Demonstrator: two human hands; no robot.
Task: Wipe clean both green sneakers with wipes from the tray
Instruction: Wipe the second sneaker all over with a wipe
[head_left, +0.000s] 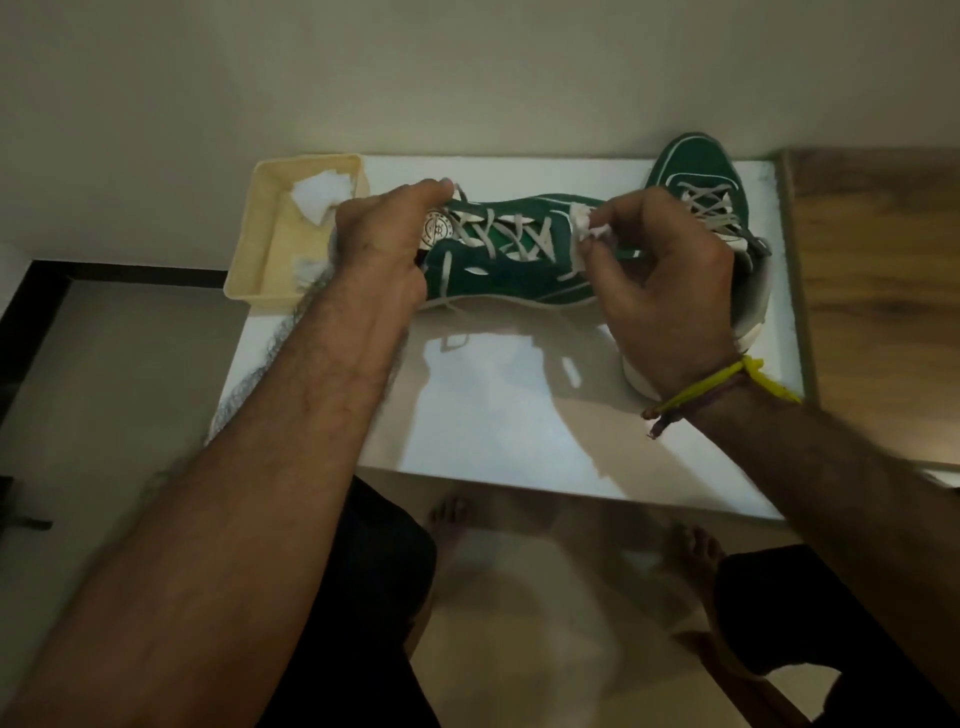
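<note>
Green sneakers lie on the white desk: we grip one sneaker mid-desk with our left hand, our right hand pinching a crumpled wipe against it. The second sneaker sits at the far right corner, the cream tray with wipes at the far left corner, a pale wall behind.

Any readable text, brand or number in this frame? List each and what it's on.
None can be read.
Round white emblem on the sneaker held by the left hand: ring of lettering, too blurred to read.
Second sneaker, tray, wipe: no text visible.
</note>
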